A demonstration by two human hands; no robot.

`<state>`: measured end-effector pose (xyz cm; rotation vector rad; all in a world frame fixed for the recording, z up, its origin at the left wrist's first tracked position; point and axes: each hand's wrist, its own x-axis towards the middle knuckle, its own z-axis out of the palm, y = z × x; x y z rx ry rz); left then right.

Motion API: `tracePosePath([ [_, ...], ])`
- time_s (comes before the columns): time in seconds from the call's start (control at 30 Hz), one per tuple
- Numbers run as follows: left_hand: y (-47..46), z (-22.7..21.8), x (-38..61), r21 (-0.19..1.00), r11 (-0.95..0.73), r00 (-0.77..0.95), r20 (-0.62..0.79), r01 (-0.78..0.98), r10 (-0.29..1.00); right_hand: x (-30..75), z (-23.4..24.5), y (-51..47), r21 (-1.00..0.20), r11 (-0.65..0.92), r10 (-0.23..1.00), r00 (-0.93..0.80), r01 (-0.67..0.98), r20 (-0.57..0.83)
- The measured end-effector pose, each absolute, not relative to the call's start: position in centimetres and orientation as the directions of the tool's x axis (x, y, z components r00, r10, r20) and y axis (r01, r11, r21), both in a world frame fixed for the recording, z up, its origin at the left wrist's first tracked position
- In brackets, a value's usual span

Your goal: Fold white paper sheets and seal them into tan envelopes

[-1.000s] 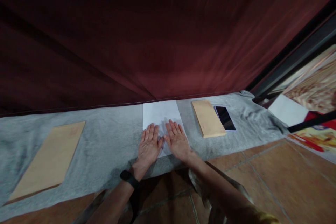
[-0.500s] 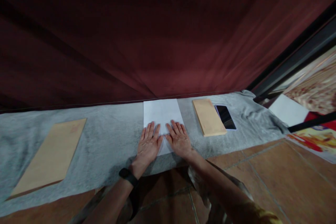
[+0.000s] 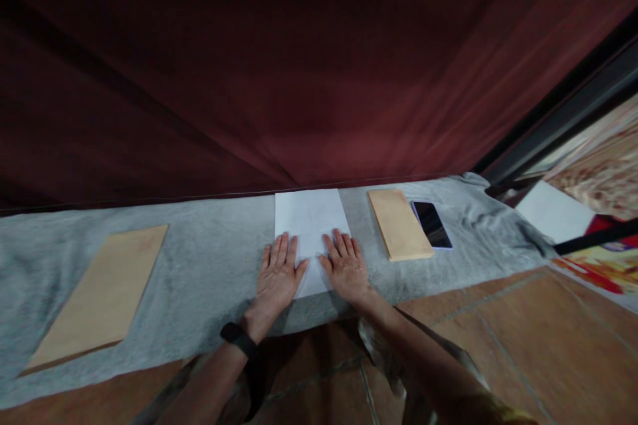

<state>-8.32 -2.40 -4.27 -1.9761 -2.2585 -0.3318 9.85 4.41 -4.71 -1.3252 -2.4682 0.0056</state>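
A white sheet of paper (image 3: 309, 216) lies flat on a grey cloth (image 3: 209, 272) in front of me. My left hand (image 3: 276, 277) rests palm down on the sheet's near left corner, fingers stretched out. My right hand (image 3: 345, 264) lies flat on the near right part, fingers spread. Neither hand holds anything. A black band (image 3: 238, 339) is on my left wrist.
A large brown envelope (image 3: 100, 295) lies on the cloth at the left. A smaller brown envelope (image 3: 400, 232) and a dark phone (image 3: 431, 224) lie to the right of the paper. A dark red curtain (image 3: 279, 66) hangs behind. Brown tiled floor (image 3: 518, 332) is at the near right.
Both hands have slid apart across the paper, the left one leftward and the right one rightward. The paper and the other things have stayed in place.
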Motion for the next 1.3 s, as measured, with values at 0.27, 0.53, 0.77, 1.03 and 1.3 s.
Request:
tracePosePath([
  [0.27, -2.7, -4.1, -8.9, 0.099, 0.112, -0.132, 0.225, 0.989, 0.965, 11.4, -4.3, 4.1, -0.166, 0.493, 0.858, -0.445, 0.854, 0.256],
  [0.53, -3.4, -3.1, -8.9, 0.169, -0.006, -0.046, 0.3, 0.986, 0.953, 11.9, -3.6, 3.7, -0.186, 0.458, 0.883, -0.421, 0.869, 0.208],
  [0.77, -5.0, -2.0, -7.2, 0.215, -0.326, 0.297, 0.157, 0.921, 0.942, 12.7, -3.2, 4.6, -0.21, 0.517, 0.856, -0.504, 0.83, 0.115],
  [1.03, -5.4, 0.2, -8.9, 0.271, -0.238, 0.276, -0.112, 0.933, 0.955, 16.0, -2.4, 7.8, -0.313, 0.683, 0.714, -0.693, 0.66, 0.096],
  [1.3, -5.7, 0.4, -8.2, 0.243, -0.233, 0.273, -0.15, 0.942, 0.95, 17.2, -2.6, 8.1, -0.402, 0.706, 0.674, -0.727, 0.583, 0.131],
])
